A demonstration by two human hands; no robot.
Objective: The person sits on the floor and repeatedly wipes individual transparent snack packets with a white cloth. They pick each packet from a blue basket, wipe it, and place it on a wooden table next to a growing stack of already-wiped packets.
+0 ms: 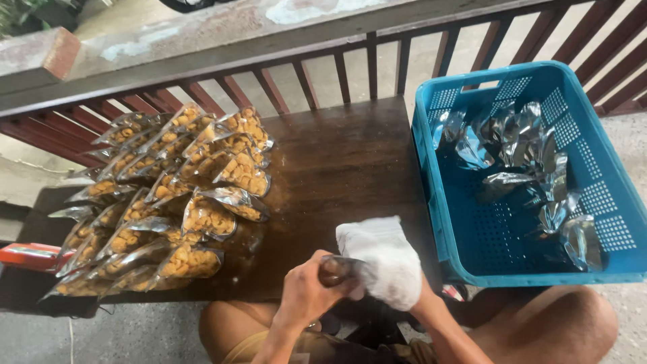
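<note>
My left hand (306, 290) grips a small dark shiny pouch (337, 268) at the near edge of the dark wooden table (344, 168). My right hand (423, 305) is mostly hidden under a white cloth (384, 259), which it presses against the pouch. Both hands meet just in front of my knees. To the left lie several clear pouches filled with yellow snacks (168, 195), laid in overlapping rows on the table.
A blue plastic crate (606, 222) stands at the right and holds several shiny silver-and-clear pouches (519, 155). A red-brown wooden railing (337, 67) runs behind the table. A red object (27, 255) lies at the far left edge.
</note>
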